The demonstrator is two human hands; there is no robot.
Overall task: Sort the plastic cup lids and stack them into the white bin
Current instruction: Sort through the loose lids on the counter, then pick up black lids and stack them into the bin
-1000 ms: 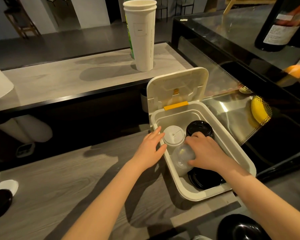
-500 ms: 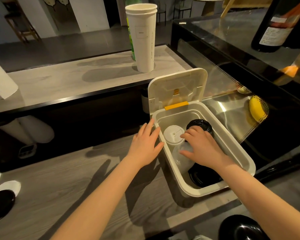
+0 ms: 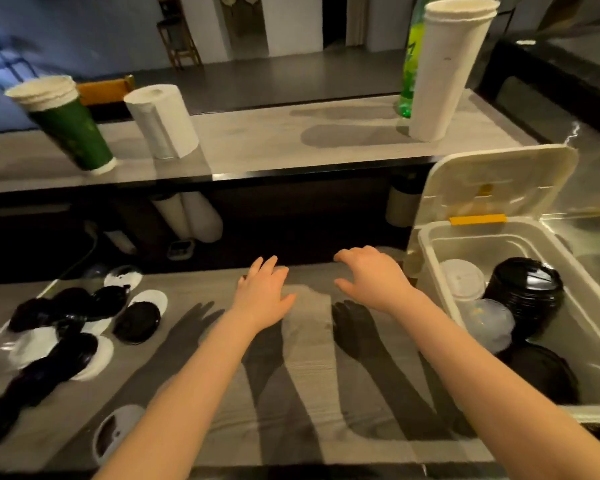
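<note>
Left hand [image 3: 262,296] and right hand [image 3: 371,278] are both out of the white bin [image 3: 482,242] now, hovering over the bench [image 3: 305,341], and my view's swung left. Bin sits to the right, sorted stacks [image 3: 523,289] already inside. The loose lids [image 3: 70,341] lie scattered at far left, so I'd say the left hand's nearer for the next grab. Both hands empty, fingers spread and relaxed.

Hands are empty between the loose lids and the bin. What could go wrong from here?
1. The loose lids overlap, black over white, so a grip on one may drag neighbours or lift mixed colours.
2. One lid lies near the counter's front edge beside the left forearm; a sweep could knock it off.
3. In the white bin, the clear lids look tilted against the black stack; more may slide.
</note>
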